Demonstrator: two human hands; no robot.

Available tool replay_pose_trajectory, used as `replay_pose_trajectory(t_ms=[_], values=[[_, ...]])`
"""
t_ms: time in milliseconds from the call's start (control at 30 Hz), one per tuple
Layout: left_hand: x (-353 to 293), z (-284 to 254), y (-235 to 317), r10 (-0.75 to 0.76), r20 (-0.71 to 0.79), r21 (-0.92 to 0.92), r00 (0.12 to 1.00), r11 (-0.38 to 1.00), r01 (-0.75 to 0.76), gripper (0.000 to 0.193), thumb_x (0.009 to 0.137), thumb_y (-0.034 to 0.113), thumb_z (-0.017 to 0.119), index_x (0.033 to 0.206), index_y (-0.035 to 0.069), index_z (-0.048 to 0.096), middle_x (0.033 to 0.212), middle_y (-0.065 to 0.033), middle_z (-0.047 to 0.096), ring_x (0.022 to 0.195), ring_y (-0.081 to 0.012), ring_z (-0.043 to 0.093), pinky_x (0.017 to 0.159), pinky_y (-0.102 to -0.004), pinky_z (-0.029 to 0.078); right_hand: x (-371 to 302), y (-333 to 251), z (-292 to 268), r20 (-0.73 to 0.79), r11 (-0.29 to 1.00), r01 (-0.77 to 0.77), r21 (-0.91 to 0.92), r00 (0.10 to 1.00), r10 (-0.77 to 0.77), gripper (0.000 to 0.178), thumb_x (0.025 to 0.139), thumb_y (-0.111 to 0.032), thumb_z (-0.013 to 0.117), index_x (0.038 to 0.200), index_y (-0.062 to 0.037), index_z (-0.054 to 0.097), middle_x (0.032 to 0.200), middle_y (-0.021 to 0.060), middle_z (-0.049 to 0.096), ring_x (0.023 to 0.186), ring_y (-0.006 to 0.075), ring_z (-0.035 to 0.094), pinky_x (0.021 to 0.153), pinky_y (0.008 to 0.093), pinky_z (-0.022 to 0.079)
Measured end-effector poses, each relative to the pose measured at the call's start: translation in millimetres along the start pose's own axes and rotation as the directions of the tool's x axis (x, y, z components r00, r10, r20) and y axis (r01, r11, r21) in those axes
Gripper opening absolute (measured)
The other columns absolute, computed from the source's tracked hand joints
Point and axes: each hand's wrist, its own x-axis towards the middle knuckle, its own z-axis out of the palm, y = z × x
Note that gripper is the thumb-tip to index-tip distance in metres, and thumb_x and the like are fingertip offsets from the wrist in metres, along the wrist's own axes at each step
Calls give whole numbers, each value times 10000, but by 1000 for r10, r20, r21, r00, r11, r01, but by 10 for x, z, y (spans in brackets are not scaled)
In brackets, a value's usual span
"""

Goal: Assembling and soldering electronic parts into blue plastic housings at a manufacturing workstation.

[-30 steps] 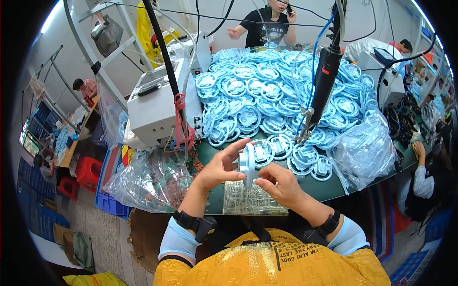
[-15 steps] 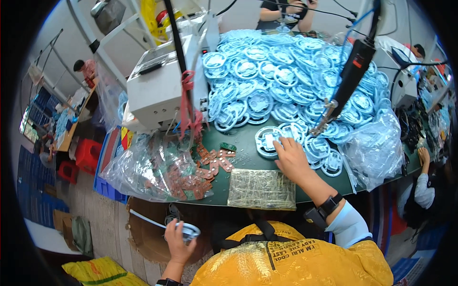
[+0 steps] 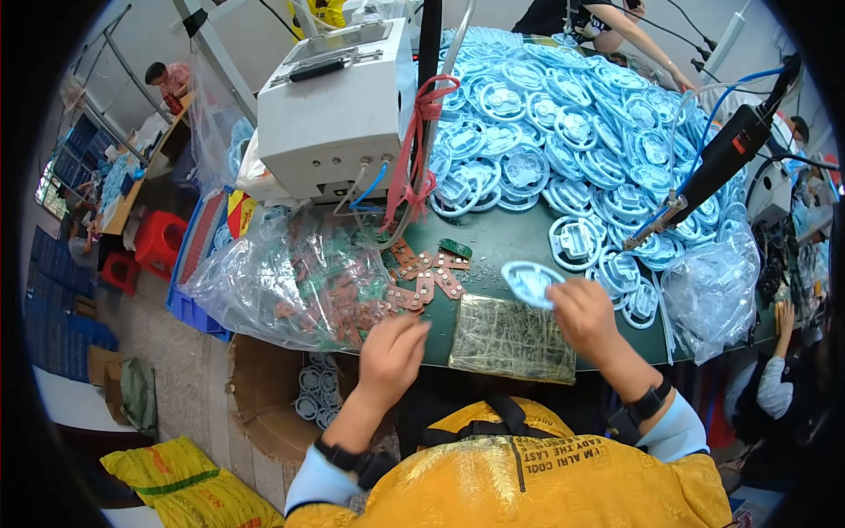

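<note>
My right hand (image 3: 588,322) grips the edge of a light blue round plastic part (image 3: 531,283), slightly blurred, lifted above the green table. Just below the part lies a flat block wrapped in clear film (image 3: 512,341). My left hand (image 3: 392,354) is at the table's front edge, its fingers curled, beside small brown circuit boards (image 3: 405,298). Whether anything is between its fingers is hidden. A big heap of similar light blue round parts (image 3: 563,114) covers the far side, with a few loose ones (image 3: 576,244) nearer to me.
A black tool with a metal tip (image 3: 723,158) hangs at right. A white-grey machine (image 3: 339,114) stands at left behind a clear bag of boards (image 3: 273,282). A carton (image 3: 255,400) below holds several blue parts. Another person's arm (image 3: 647,42) reaches over the heap.
My left hand has come up from over the carton to the table edge, and the blue part it held is gone from it. My right hand has picked up a blue part from the table.
</note>
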Motion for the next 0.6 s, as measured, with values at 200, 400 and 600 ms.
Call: replay_pose_trajectory(t_ms=[200,400,600], values=[[829,891,-683,52,175,246,983,965,-95,299,767,21,658,1059,77,688,1056,-118,597,991,-306,565,820,-408,467,-419,-367,-171,135,997,7,-78,991,4,333,748,-81,688,1074,-22,653,1055,101,632,981,268,601,829,397,458],[1045,1039,-928,9,119,195,993,980,-33,110,752,24,702,852,69,692,880,-97,563,921,-319,555,761,-417,469,-695,-381,-80,138,998,-53,-43,989,59,340,769,-120,713,1096,-46,659,1098,102,624,1025,262,595,864,411,439],[696,655,-84,-509,490,-433,708,563,704,132,845,48,722,945,-24,676,761,-10,656,672,-55,568,633,-231,465,-810,-322,-98,95,995,-104,1,990,104,348,748,-130,746,1085,-75,679,1052,85,631,981,250,603,823,386,446]])
